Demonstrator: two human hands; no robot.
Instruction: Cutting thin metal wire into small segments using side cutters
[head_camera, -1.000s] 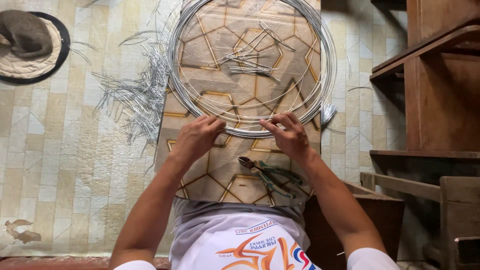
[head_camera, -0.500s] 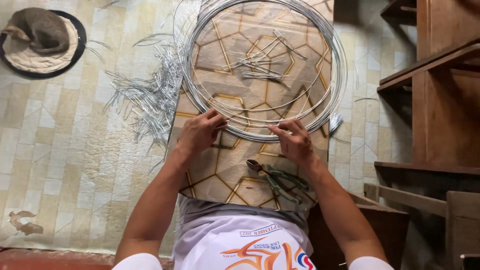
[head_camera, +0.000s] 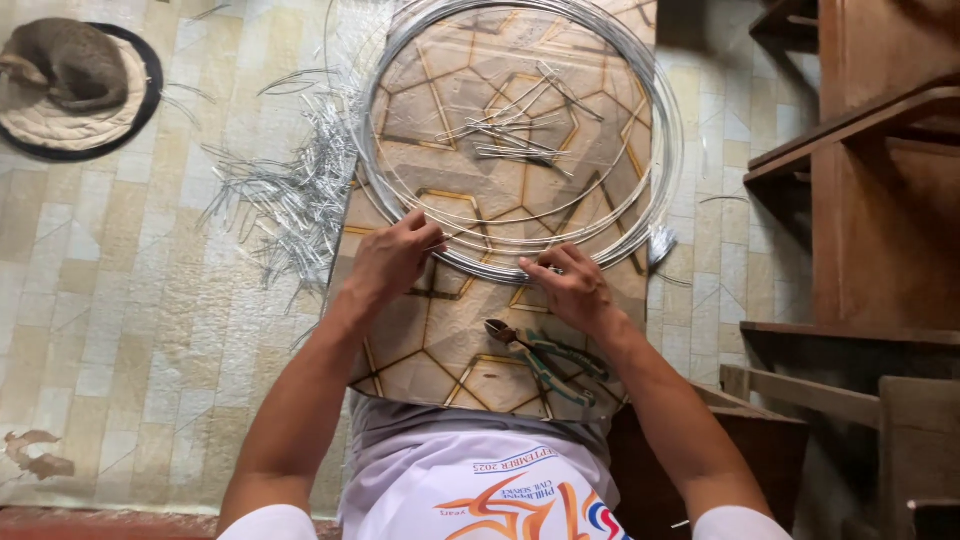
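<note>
A large coil of silver wire lies on a patterned board across my lap. My left hand pinches the coil's near edge on the left. My right hand grips the same near edge further right, fingers closed on the strands. Several short cut wire pieces rest inside the coil. Green-handled pliers lie on the board just below my right hand, untouched.
A heap of cut wire pieces lies on the tiled floor left of the board. A cat sleeps on a round mat at far left. Wooden furniture stands along the right.
Both hands stay on the coil's near edge. The view has shifted slightly, so the coil and the board sit a little lower and further right.
</note>
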